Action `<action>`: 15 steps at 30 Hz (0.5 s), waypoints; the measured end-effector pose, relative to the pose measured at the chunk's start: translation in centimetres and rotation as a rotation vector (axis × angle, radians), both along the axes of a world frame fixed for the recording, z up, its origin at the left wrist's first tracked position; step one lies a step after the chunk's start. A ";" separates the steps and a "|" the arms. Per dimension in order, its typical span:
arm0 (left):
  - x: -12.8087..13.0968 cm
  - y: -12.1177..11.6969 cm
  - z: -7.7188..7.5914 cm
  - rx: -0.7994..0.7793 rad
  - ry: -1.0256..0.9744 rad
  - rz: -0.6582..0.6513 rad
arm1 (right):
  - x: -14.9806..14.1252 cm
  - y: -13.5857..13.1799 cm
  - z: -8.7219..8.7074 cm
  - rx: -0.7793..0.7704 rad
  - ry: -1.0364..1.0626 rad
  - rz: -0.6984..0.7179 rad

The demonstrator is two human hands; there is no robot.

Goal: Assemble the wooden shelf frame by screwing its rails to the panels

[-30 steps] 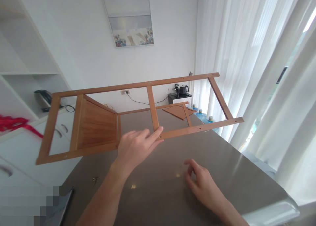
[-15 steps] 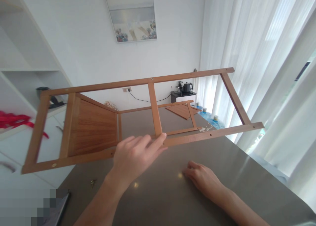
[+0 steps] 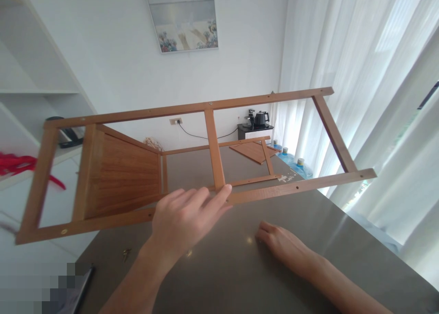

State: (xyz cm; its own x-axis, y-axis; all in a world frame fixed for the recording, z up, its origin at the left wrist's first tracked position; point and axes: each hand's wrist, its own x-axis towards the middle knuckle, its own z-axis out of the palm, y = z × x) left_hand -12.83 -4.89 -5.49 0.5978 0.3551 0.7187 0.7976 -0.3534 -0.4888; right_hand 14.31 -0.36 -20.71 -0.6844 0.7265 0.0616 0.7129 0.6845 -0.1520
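Note:
My left hand (image 3: 190, 218) is closed around the lower rail of a wooden frame (image 3: 214, 149), beside its middle crossbar, with a finger against the bar. The frame is long and ladder-like, with drilled holes, and is held tilted above the table. Near its left end sits a slatted wooden board (image 3: 125, 172), with a second wooden frame (image 3: 267, 158) extending behind. My right hand (image 3: 279, 241) rests on the tabletop to the right, fingers curled; whatever they hold, if anything, is hidden. Small brass-coloured screws (image 3: 126, 253) lie left of my left forearm.
The grey table (image 3: 219, 277) stretches beneath both hands. A loose wooden panel (image 3: 252, 152) lies toward its far end. Blue water bottles (image 3: 300, 167) stand by the curtain (image 3: 343, 76). A black kettle (image 3: 261, 119) is on a small cabinet. A dark-edged flat object (image 3: 84, 289) lies at lower left.
The frame's two ends have spread slightly outward in view, and its left end sits a little lower and closer. Both hands keep nearly the same places and grips.

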 end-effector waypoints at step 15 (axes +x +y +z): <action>0.0 0.2 -0.2 0.021 0.001 -0.011 | -2.5 -5.2 6.4 -0.076 0.677 0.123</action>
